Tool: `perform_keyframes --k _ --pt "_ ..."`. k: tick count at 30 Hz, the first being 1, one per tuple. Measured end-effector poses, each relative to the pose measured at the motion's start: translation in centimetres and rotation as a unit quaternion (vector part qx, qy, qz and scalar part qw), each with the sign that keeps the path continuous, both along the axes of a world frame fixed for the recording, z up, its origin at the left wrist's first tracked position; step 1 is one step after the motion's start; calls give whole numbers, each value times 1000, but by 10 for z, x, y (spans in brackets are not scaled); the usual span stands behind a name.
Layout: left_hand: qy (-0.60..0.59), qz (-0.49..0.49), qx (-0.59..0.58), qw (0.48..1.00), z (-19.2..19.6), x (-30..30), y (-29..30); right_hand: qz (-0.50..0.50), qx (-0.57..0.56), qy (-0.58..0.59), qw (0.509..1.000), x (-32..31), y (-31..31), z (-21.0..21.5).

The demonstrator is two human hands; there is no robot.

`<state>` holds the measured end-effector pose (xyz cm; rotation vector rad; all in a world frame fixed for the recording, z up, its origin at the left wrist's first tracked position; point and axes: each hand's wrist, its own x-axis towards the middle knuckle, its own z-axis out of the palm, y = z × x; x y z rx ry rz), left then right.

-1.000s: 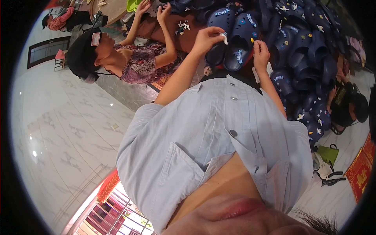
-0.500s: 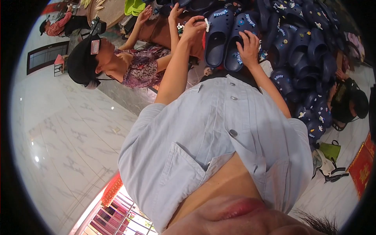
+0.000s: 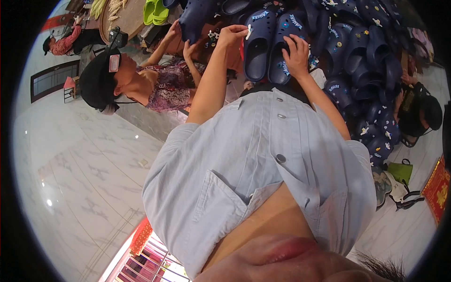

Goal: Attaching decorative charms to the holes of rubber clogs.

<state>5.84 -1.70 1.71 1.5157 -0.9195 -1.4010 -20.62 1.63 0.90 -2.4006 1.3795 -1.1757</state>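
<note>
1. My left hand (image 3: pixel 233 35), in the upper middle of the frame, is pinched narrow on a small white charm (image 3: pixel 249 31)
2. The charm sits at the left edge of the left shoe (image 3: pixel 261 35); I cannot tell whether it is already in a hole
3. My right hand (image 3: pixel 297 57) has its fingers spread loosely over the right shoe (image 3: pixel 288 29), just beside the left one, with nothing seen in its grasp
4. More blue shoes (image 3: pixel 359 54) are heaped in the upper right of the frame
5. I judge the step in hand to be fitting the charm to the left shoe
6. To my mind the next move calls for lining its back up with a hole and pressing firmly, while my right hand steadies the pair
</note>
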Motion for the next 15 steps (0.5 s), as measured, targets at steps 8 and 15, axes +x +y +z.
perform_keyframes --k 8,15 --pt "6 -28 78 997 -11 10 -17 -7 -4 2 1000 0 -1 -2" --pt "-139 -122 68 980 -33 26 -33 2 5 12 1000 2 0 1"
